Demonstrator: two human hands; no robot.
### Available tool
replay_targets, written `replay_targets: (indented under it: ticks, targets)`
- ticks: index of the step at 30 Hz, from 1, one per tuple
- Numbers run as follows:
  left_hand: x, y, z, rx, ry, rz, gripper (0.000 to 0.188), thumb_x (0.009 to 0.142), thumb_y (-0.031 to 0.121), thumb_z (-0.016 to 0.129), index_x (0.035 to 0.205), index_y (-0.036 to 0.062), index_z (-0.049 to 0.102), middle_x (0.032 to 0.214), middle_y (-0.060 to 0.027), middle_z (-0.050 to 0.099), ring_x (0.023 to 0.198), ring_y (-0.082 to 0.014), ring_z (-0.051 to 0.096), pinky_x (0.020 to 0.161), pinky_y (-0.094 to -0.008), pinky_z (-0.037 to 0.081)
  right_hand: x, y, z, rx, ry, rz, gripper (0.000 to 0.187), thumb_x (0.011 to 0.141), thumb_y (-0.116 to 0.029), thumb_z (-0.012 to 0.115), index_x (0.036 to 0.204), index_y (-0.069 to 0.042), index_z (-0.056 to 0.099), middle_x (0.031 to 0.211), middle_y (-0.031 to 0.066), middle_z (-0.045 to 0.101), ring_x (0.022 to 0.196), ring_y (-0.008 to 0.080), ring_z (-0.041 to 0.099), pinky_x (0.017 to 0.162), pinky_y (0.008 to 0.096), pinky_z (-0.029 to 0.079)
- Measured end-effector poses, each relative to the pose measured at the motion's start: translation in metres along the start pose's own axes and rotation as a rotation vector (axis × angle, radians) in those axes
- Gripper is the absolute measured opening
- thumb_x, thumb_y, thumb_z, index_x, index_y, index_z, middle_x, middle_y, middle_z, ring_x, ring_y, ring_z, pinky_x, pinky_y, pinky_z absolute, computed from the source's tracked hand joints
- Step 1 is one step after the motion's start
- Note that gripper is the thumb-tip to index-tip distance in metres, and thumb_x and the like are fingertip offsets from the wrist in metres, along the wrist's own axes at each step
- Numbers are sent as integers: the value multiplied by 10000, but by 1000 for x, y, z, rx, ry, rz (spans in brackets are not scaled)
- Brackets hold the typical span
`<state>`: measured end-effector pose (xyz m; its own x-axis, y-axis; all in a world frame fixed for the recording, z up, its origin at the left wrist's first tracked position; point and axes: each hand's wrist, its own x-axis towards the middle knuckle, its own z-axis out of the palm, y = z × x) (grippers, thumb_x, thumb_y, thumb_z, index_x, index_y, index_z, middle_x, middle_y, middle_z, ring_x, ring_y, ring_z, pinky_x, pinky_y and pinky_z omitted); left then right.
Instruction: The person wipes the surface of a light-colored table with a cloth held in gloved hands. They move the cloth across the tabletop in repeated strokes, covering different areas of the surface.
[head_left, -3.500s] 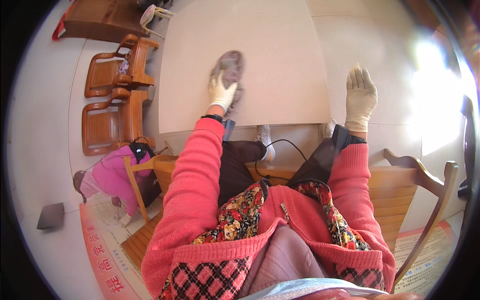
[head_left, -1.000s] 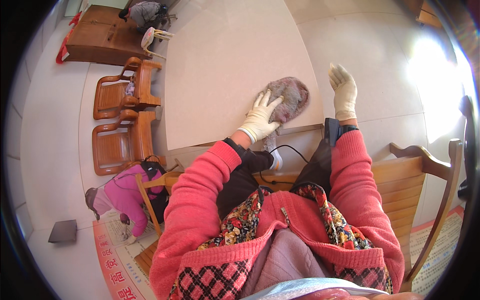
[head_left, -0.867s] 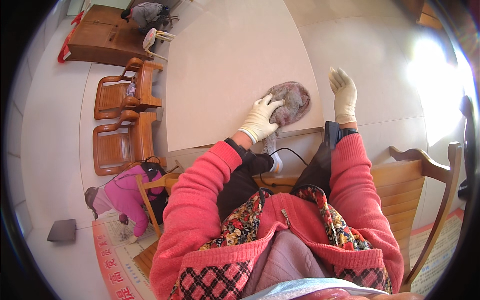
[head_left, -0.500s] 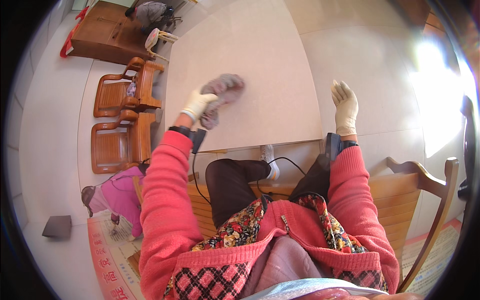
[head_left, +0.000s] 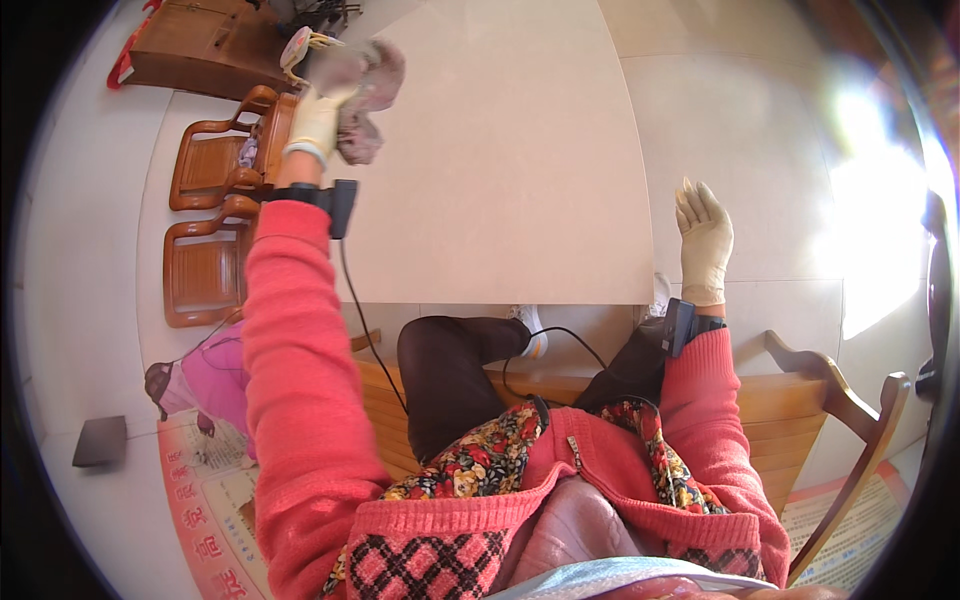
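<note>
A crumpled grey-pink cloth (head_left: 378, 82) is at the far left part of the pale tabletop (head_left: 490, 170). My left hand (head_left: 317, 118), in a cream glove, grips the cloth with the arm stretched far forward. Motion smears the fingers somewhat. Past the table's right edge, my right hand (head_left: 706, 245) is held in the air in a matching glove. Its fingers are extended and nothing is in it.
Wooden armchairs (head_left: 205, 270) stand along the left, with a brown cabinet (head_left: 205, 45) and a round stool (head_left: 297, 52) beyond. A person in purple (head_left: 212, 378) is at lower left. I sit on a slatted wooden bench (head_left: 790, 425). A black cable (head_left: 358, 320) hangs from my left wrist.
My left hand has carried the cloth forward and left, from the tabletop's near-left area toward its far-left edge. My right hand stays beside the table with its fingers extended.
</note>
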<state>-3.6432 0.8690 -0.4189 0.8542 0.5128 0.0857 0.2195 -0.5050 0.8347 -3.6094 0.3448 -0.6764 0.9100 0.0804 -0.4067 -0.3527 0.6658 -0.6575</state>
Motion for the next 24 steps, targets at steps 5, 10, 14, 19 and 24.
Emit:
replay_targets:
  ticks: [5,10,14,19,24]
  targets:
    - [23,-104,129,99,163,-153,610,794,164,866,1343,-11,665,1215,-166,754,1095,-273,710,988,-387,536,2,2,-2,-16,34,39,533,1126,-221,372,1540,111,422,1524,257,550,1372,321,589,1121,364,488]
    - [57,-160,190,547,101,-113,805,857,369,800,1574,159,502,1630,-237,441,1488,-404,444,1229,-469,378,13,6,-17,-71,83,49,556,1111,-249,410,1540,105,432,1539,245,537,1383,312,579,1115,363,499]
    - [105,-150,209,561,-12,43,836,872,417,767,1614,189,457,1676,-196,398,1518,-406,401,1243,-470,361,24,8,-21,35,148,115,537,1100,-241,440,1518,95,472,1515,250,555,1339,318,605,1106,376,506]
    - [141,-114,255,539,-147,256,794,859,414,769,1587,248,500,1667,-190,415,1526,-396,387,1237,-480,364,36,5,-18,-9,209,109,522,1119,-227,411,1519,104,456,1481,265,578,1323,328,609,1113,383,495]
    - [122,-63,320,525,-279,560,743,839,394,777,1540,290,556,1617,-232,466,1504,-411,410,1237,-488,366,46,1,-14,15,198,118,520,1119,-233,417,1505,111,470,1471,266,591,1310,323,623,1102,385,503]
